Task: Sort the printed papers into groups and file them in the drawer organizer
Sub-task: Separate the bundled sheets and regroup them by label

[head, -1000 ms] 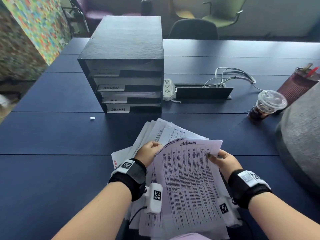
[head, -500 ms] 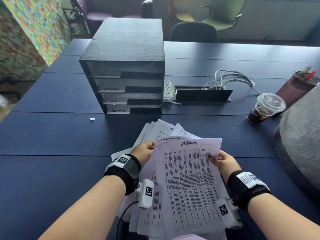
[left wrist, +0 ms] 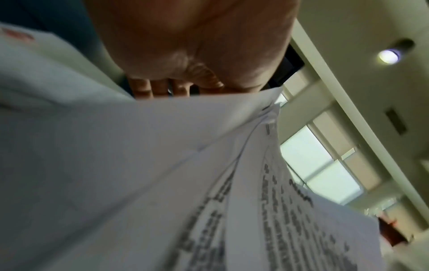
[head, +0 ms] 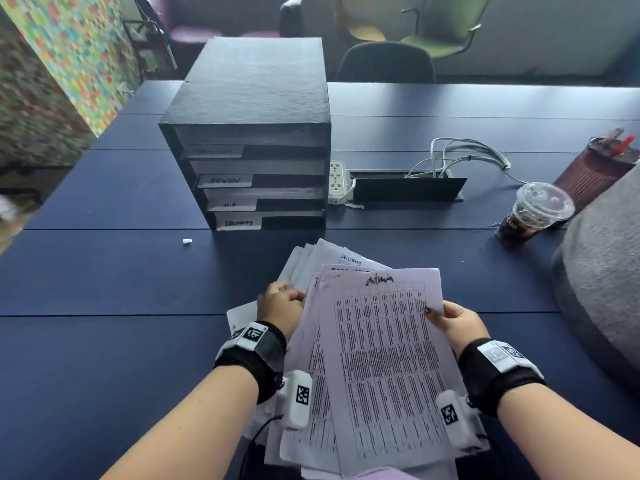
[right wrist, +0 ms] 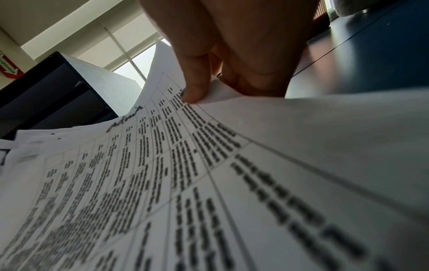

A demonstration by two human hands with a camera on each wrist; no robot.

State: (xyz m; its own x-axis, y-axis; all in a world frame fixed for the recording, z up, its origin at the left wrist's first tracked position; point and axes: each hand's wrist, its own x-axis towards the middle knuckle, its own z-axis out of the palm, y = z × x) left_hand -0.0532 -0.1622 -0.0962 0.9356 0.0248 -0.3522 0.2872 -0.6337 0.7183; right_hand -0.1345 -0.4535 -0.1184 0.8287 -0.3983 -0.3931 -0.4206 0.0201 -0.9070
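Head view: I am holding a fanned stack of printed papers above the table's near edge. My right hand is pinching the top sheet, handwritten "Admin", at its right edge. My left hand is gripping the stack's left side. Beyond them, the black drawer organizer is standing mid-table, a lidded iced drink sitting toward the right edge.

Bare table between papers and organizer lies open
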